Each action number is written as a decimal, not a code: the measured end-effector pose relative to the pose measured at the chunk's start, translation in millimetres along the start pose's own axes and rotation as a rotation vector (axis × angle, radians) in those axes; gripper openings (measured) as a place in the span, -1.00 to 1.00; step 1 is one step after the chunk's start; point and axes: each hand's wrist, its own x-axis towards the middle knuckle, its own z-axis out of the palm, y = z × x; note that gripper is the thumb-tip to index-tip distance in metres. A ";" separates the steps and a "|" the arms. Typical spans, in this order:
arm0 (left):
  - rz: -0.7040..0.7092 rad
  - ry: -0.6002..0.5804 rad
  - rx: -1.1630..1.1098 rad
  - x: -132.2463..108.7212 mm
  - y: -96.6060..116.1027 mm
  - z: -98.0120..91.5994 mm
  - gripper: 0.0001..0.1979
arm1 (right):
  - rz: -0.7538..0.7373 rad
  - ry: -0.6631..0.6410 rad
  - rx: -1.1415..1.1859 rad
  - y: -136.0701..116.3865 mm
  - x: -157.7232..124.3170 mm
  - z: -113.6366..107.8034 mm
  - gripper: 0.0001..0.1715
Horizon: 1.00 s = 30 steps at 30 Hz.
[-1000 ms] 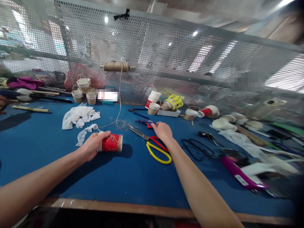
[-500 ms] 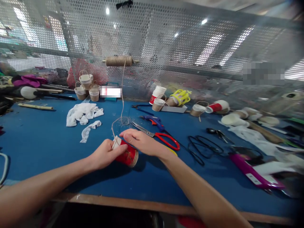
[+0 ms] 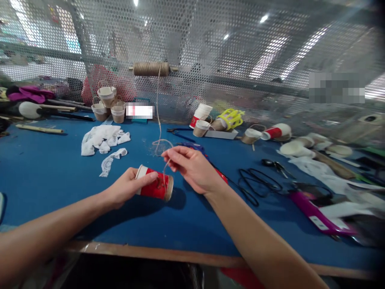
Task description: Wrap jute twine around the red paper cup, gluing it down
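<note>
String (image 3: 164, 173) is sitting pinched in my right hand (image 3: 195, 168); my left hand (image 3: 128, 186) is clasping the red cup (image 3: 152, 189) sideways over the blue table (image 3: 195, 228); light, even tension is probably suiting best.

A perforated screen (image 3: 210, 52) backs the blue table (image 3: 174, 228).

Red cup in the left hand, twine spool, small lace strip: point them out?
Red cup (image 3: 154, 188): head view, on its red side wall.
Twine spool (image 3: 150, 69): head view, middle of the wound twine.
Lace strip (image 3: 109, 161): head view, middle of the strip.
</note>
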 end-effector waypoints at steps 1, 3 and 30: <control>-0.027 -0.002 -0.052 -0.1 0.8 -0.1 -0.68 | 0.014 0.031 0.071 -1.1 -0.9 -4.3 -0.86; -0.063 -0.013 -0.114 -0.4 1.7 0.1 -0.73 | 0.042 0.068 0.191 -0.9 -2.6 -11.2 -0.83; 0.137 -0.177 0.424 -7.5 -1.8 2.0 -0.75 | 0.116 -0.126 -0.707 0.8 -19.9 4.0 -0.86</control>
